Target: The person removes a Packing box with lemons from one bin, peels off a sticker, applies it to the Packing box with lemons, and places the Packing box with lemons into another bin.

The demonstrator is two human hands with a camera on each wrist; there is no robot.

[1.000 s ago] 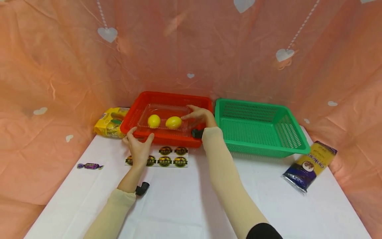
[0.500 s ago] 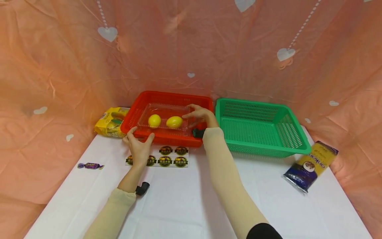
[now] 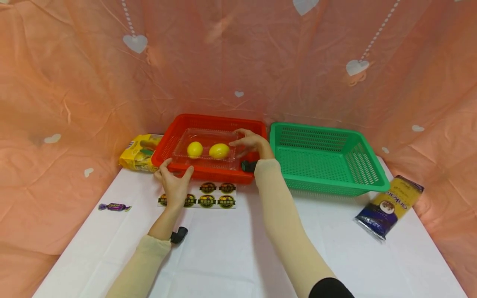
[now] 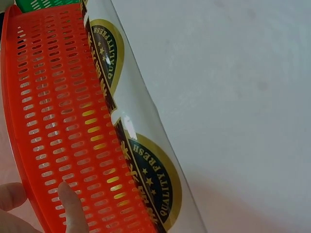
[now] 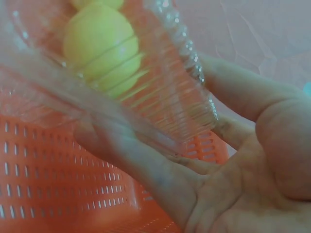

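Observation:
In the head view, a red plastic basket [image 3: 220, 176] stands at the back of the table. A clear plastic box [image 3: 205, 134] holding two yellow lemons [image 3: 195, 150] is inside it. My right hand [image 3: 251, 142] holds the box by its right end, and in the right wrist view thumb and fingers [image 5: 160, 179] are around its corner. My left hand [image 3: 174, 184] grips the basket's front rim near the left corner. In the left wrist view its thumb [image 4: 73, 208] lies on the perforated outer wall. The fingertips beyond the rim are partly hidden.
A green basket [image 3: 331, 188] stands right of the red one. A yellow snack bag [image 3: 139, 155] touches its left side. A sticker sheet [image 3: 206, 200] lies in front, a purple wrapped candy [image 3: 114, 207] left, a blue-and-gold packet [image 3: 389, 207] right. Orange curtain [image 3: 238, 62] hangs behind.
The lemons and clear box have shifted very slightly to the right within the red basket. Both hands stay nearly where they were, with their holds unchanged.

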